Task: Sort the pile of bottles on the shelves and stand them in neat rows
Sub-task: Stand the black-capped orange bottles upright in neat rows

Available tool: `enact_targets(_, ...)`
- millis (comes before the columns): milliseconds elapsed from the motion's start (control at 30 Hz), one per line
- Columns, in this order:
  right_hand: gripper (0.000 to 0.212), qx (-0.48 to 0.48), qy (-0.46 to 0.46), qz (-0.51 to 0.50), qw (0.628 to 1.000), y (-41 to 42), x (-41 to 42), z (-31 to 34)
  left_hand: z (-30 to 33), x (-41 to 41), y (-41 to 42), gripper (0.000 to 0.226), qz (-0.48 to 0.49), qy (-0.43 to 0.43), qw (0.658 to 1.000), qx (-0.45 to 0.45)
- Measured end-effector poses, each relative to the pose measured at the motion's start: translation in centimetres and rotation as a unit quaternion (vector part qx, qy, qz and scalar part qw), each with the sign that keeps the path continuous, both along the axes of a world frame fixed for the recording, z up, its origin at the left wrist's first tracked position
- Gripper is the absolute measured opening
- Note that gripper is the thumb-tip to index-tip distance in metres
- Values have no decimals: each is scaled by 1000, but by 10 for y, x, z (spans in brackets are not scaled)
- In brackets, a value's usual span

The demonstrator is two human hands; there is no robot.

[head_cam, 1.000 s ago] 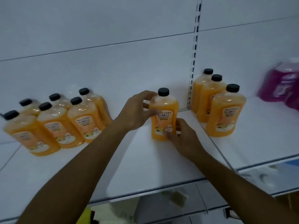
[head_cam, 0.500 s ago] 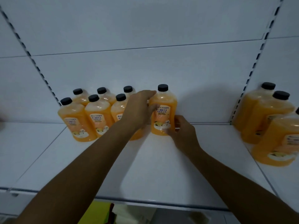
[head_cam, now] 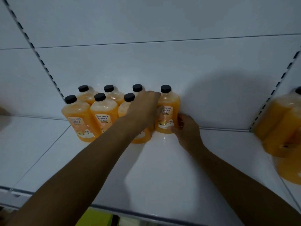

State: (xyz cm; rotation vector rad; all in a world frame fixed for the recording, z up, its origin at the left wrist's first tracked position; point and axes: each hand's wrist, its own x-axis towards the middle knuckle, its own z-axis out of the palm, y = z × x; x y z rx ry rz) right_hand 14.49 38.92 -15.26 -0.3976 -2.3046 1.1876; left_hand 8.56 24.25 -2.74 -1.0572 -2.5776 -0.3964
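White labels on the orange plastic bottles with black caps carry blue Japanese print. Second front-row orange bottle: label partly legible, "…のドアや窓を / …く掃除する"; smaller lines below unreadable. Rightmost orange bottle: label shows "…アや窓を", "…除する", left part hidden by a hand. Leftmost front bottle: label too blurred.

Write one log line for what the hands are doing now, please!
left hand: on bottle | right hand: at its base | bottle: upright, back row end | shelf: two rows
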Motion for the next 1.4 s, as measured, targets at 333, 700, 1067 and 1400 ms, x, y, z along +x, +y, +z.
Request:
enact_targets(333, 39, 42, -63, -8, 997, 1, -1, 2, 3, 5, -1, 25, -3, 7, 999, -45)
enact_targets(700, 64, 155, -130, -68, 977, 15, 73, 13, -13, 58, 41, 34, -135, -10, 989, 63)
enact_targets(1067, 22, 131, -67, -258, 955, 65, 219, 20, -21, 149, 153, 48, -321, -97, 938, 94)
enact_targets(1400, 58, 3, -89, -368, 926, 138, 288, 15, -27, 190, 209, 59, -340, -182, 915, 116)
